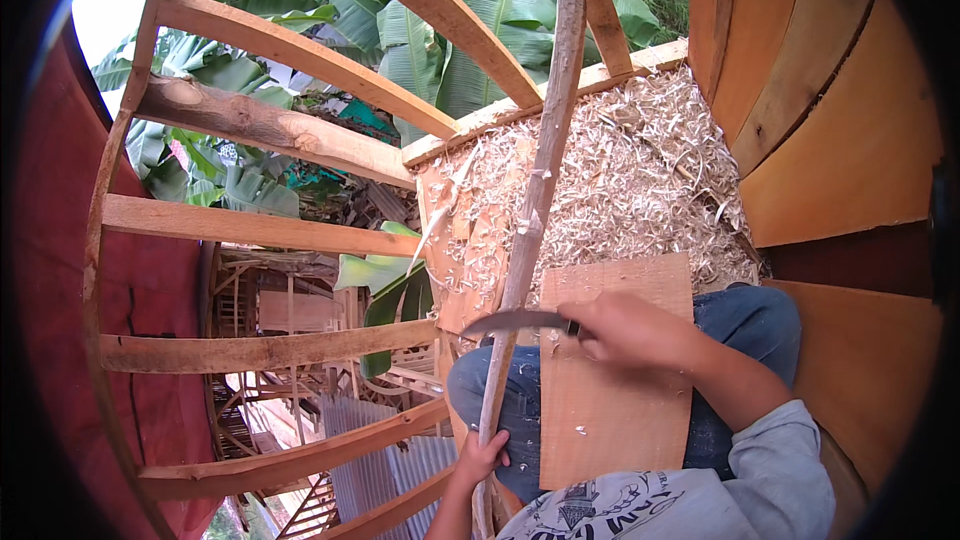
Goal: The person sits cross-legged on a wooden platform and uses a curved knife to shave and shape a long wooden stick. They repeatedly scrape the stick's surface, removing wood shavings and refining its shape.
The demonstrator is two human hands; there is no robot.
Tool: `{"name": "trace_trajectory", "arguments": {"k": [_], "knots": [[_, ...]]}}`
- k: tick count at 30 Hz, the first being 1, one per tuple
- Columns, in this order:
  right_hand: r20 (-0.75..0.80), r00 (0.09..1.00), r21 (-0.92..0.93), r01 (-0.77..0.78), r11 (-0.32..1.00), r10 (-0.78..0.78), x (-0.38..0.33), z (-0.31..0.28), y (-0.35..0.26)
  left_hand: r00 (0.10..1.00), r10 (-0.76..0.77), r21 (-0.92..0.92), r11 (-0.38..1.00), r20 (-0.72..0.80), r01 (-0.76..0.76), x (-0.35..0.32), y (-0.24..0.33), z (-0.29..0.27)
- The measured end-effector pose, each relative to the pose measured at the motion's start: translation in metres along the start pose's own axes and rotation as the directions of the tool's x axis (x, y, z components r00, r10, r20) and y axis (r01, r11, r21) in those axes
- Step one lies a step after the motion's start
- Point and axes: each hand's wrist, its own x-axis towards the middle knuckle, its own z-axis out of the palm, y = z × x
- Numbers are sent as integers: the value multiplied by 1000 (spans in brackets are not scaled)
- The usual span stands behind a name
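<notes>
A long thin wooden stick (540, 175) runs from my lap up to the top of the view, its bark partly shaved off. My left hand (480, 458) grips its lower end near my knee. My right hand (625, 328) holds a curved knife (515, 320) by the handle, with the blade laid across the stick at mid-height. A flat wooden board (610, 410) rests on my lap over blue jeans, under my right hand.
A thick pile of pale wood shavings (640, 180) covers the floor ahead of my knees. A wooden railing of slats (260, 230) stands to the left, with banana leaves and rooftops beyond. Wooden plank walls (830, 120) rise on the right.
</notes>
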Motion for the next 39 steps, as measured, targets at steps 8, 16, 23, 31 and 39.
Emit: {"name": "trace_trajectory", "arguments": {"k": [8, 16, 23, 31, 39], "knots": [[-346, 924, 283, -64, 957, 165, 12, -17, 17, 999, 38, -60, 998, 31, -36, 2, 13, 6], [-521, 849, -295, -82, 952, -88, 5, -8, 13, 999, -30, -46, 998, 25, 31, -1, 16, 5], [149, 981, -17, 125, 992, -121, -3, 12, 6, 997, -63, 4, 998, 50, 63, 2, 8, -1], [4, 999, 180, 43, 983, -44, 1, 5, 20, 999, -43, 0, 999, 3, 43, -1, 17, 6], [-203, 963, 332, -103, 938, 178, 13, -23, 18, 1000, -6, 65, 998, 9, 5, 6, 4, 2]]}}
